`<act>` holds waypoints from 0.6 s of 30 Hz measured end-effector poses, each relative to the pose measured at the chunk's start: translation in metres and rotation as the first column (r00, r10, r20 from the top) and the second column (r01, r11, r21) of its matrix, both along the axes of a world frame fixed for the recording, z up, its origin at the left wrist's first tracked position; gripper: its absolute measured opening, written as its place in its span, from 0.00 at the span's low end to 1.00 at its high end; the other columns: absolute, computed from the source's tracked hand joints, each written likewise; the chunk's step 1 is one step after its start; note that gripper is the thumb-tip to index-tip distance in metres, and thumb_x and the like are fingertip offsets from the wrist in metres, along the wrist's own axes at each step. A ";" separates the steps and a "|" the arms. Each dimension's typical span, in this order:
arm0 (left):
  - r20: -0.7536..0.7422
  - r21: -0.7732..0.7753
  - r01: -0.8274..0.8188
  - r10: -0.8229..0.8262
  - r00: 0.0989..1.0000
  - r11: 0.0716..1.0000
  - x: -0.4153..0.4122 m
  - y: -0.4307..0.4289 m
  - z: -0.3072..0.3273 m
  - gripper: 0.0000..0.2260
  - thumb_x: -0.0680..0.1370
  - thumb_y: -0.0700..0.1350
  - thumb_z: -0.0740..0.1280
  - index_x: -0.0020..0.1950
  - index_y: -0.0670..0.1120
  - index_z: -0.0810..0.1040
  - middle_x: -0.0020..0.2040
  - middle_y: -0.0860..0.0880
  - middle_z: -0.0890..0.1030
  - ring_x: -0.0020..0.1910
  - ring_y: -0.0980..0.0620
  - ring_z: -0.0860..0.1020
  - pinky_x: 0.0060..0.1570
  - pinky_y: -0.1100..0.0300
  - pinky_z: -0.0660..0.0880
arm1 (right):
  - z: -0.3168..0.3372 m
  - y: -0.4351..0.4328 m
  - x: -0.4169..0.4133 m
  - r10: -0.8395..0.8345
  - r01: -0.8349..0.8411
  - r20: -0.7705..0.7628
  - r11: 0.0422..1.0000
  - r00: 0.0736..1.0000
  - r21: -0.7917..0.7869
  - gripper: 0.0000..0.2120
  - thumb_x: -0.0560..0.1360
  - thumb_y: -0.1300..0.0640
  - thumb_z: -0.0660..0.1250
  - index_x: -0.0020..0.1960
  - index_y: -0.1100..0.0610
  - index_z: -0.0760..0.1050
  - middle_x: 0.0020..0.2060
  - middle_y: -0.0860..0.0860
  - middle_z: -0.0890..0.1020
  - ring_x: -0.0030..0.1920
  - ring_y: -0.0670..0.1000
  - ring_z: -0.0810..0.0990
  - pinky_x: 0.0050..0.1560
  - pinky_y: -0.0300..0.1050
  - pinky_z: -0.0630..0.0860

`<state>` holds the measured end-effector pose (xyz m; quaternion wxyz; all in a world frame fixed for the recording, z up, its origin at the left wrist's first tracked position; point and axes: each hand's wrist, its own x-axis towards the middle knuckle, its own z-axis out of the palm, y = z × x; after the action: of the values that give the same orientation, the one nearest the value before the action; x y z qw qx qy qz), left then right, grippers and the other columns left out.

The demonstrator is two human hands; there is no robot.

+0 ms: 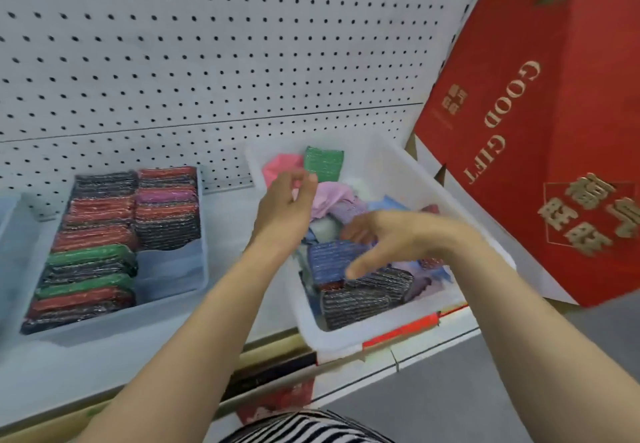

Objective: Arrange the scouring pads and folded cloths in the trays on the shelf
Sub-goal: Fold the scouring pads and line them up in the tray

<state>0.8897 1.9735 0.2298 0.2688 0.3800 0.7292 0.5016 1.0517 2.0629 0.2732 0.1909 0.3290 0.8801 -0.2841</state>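
Note:
A white tray (pixel 204 269) on the left of the shelf holds neat rows of black, red, green and pink scouring pads (pixel 100 255). In the white tray (pixel 311 335) on the right lies a jumble: a blue pad (pixel 329 259), black pads (pixel 360 300), a green pad (pixel 323 163) and crumpled pink cloths (pixel 332 200). My left hand (pixel 287 207) hovers over this tray's back left, fingers loosely curled and holding nothing I can see. My right hand (pixel 391 238) reaches across the blue pad with fingers and thumb spread; it is blurred.
A tall red gift box (pixel 540 130) leans just right of the right tray. A white pegboard wall (pixel 207 44) backs the shelf. A strip of bare shelf (pixel 232 234) separates the two trays. Another tray's corner (pixel 7 214) shows at far left.

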 end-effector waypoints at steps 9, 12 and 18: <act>0.172 -0.161 0.058 -0.030 0.985 0.985 0.031 0.018 -0.009 0.24 0.76 0.65 0.59 0.62 0.51 0.79 0.62 0.50 0.80 0.63 0.49 0.77 0.69 0.48 0.70 | -0.025 0.008 0.033 0.074 -0.080 0.043 0.980 0.996 0.181 0.22 0.68 0.45 0.76 0.55 0.57 0.78 0.48 0.54 0.82 0.47 0.55 0.79 0.39 0.44 0.71; 0.352 -0.200 0.075 0.000 0.936 0.977 0.030 0.025 -0.010 0.19 0.83 0.59 0.58 0.60 0.47 0.79 0.58 0.50 0.83 0.59 0.51 0.80 0.65 0.49 0.73 | -0.003 0.042 0.059 -0.221 0.235 -0.172 0.970 0.960 0.065 0.18 0.67 0.45 0.77 0.49 0.57 0.80 0.42 0.54 0.84 0.44 0.54 0.82 0.47 0.48 0.77; 0.129 -0.420 0.164 -0.120 0.984 0.893 0.038 0.033 -0.023 0.22 0.79 0.61 0.62 0.64 0.46 0.77 0.62 0.46 0.81 0.60 0.47 0.78 0.63 0.52 0.73 | -0.034 0.093 0.027 -0.758 0.563 -0.302 0.638 0.578 -0.525 0.20 0.70 0.50 0.77 0.54 0.61 0.77 0.49 0.57 0.85 0.50 0.57 0.84 0.57 0.55 0.80</act>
<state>0.9272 2.0064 0.2070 0.4179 0.3384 0.7774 0.3263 1.0787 2.1563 0.2394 -0.1066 0.5112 0.6335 -0.5709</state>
